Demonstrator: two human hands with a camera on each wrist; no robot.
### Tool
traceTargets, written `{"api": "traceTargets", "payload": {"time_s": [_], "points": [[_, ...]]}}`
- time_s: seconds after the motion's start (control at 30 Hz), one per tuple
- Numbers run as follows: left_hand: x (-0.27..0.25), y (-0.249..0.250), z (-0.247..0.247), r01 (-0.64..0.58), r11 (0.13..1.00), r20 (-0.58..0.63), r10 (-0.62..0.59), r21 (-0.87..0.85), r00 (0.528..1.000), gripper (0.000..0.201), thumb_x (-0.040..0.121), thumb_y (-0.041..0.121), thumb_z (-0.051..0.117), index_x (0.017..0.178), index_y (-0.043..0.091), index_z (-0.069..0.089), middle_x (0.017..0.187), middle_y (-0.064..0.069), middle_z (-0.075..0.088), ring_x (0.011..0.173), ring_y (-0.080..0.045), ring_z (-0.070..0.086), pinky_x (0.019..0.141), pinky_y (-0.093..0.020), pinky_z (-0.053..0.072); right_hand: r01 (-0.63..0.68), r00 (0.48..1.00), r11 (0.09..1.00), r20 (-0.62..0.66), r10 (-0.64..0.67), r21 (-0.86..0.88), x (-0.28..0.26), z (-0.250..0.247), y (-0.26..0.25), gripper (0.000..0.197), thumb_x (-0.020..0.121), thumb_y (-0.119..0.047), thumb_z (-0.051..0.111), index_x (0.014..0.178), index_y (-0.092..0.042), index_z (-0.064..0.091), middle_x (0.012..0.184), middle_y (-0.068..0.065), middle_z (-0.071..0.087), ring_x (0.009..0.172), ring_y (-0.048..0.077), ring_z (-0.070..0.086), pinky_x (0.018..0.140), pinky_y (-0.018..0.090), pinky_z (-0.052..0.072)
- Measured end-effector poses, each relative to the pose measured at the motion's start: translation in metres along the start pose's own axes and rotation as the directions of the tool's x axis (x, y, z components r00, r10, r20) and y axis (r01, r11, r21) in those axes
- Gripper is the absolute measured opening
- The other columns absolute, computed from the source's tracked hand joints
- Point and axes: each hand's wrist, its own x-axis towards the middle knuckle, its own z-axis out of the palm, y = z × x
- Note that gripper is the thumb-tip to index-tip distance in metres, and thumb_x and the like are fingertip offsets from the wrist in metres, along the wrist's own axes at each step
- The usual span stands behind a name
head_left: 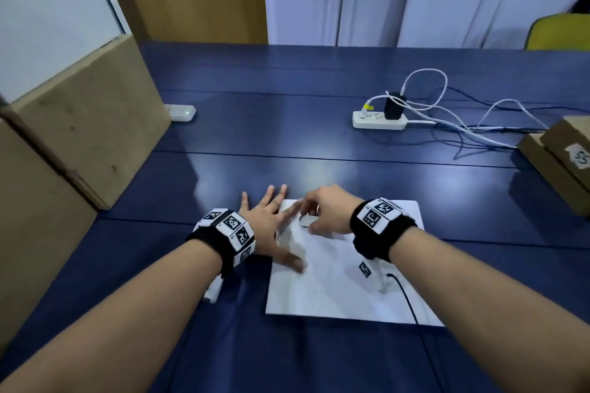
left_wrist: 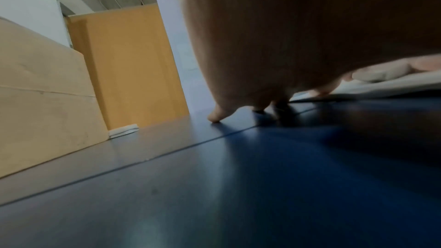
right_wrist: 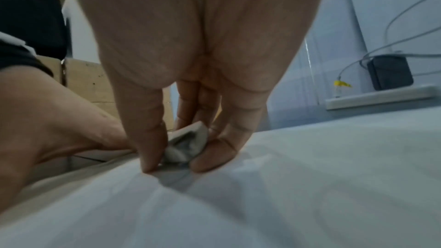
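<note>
Right hand (head_left: 329, 212): the thumb and fingers curl downward and pinch a small pale block (right_wrist: 186, 146) between their tips. The block is held low, against a white sheet of paper (head_left: 335, 290). It appears to be an eraser, though blur in the right wrist view leaves this uncertain. The block sits near the sheet's far-left corner, at about 11 o'clock from the sheet's centre.

Left hand (head_left: 271, 226): it lies at 9 o'clock from the right hand, palm down, with the fingers straight and spread, and grasps nothing. The thumb and forefinger rest on the left margin of the sheet. The remaining fingertips reach past the corner onto the blue table (head_left: 287, 124). The left wrist view shows the little finger touching the tabletop.

The sheet lies flat on the near half of the table, under both hands. A thin black cable (head_left: 405, 297) crosses its near-right part.

Surroundings, taken from the sheet's centre:
- A white power strip (head_left: 378, 120) lies at 1 o'clock, well apart, and carries a black charger (head_left: 394, 105).
- White cables (head_left: 440, 112) loop away from the strip toward 2 o'clock.
- A cardboard box (head_left: 562, 156) sits at 2 o'clock, at the table's right edge.
- Large cardboard panels (head_left: 89, 124) stand at 10 o'clock.
- A small white device (head_left: 182, 112) lies just beside the panels at 11 o'clock.
</note>
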Motion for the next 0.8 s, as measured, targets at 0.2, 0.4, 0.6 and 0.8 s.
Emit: {"api": "traceTargets", "payload": {"time_s": [0.2,0.4,0.6,0.8], "points": [[0.004,-0.014,-0.006,-0.048,0.999,0.064,0.048,0.002,0.997,0.146,0.047,0.091,0.065,0.146,0.043,-0.030,0.157,0.003,-0.038,0.144,-0.022,-0.035,0.110,-0.071,-0.013,0.054,0.998,0.998,0.032,-0.054,0.023,0.015,-0.004,0.009,0.032,0.071,-0.026,0.080,0.103,-0.026,0.074,0.089,-0.004,0.067,0.082,0.015,0.062,0.074,0.023,0.048],[0.002,-0.016,-0.005,-0.040,0.999,0.026,0.039,0.017,0.999,0.155,0.040,0.091,0.068,0.144,0.040,-0.035,0.158,0.009,-0.035,0.146,-0.018,-0.032,0.114,-0.068,-0.008,0.092,0.994,0.995,-0.068,-0.089,0.041,0.017,0.003,0.002,0.035,0.073,-0.029,0.079,0.107,-0.025,0.072,0.086,-0.007,0.065,0.082,0.018,0.064,0.075,0.027,0.050],[-0.002,-0.015,-0.008,0.019,1.000,0.054,-0.018,-0.011,0.998,0.156,0.030,0.097,0.062,0.145,0.046,-0.029,0.154,0.015,-0.041,0.143,-0.019,-0.037,0.099,-0.085,-0.006,0.056,0.992,0.998,-0.115,-0.054,0.013,0.008,0.009,-0.008,0.033,0.076,-0.029,0.078,0.106,-0.018,0.073,0.102,0.001,0.074,0.098,0.016,0.067,0.082,0.022,0.049],[-0.006,-0.011,-0.010,0.044,0.999,0.080,-0.045,0.009,0.996,0.156,0.027,0.098,0.061,0.144,0.049,-0.030,0.151,0.017,-0.043,0.142,-0.019,-0.039,0.096,-0.086,-0.006,0.063,0.996,0.998,-0.055,-0.064,-0.010,0.006,0.011,-0.017,0.027,0.075,-0.027,0.076,0.102,-0.023,0.074,0.095,-0.007,0.070,0.093,0.014,0.065,0.081,0.025,0.051]]}}
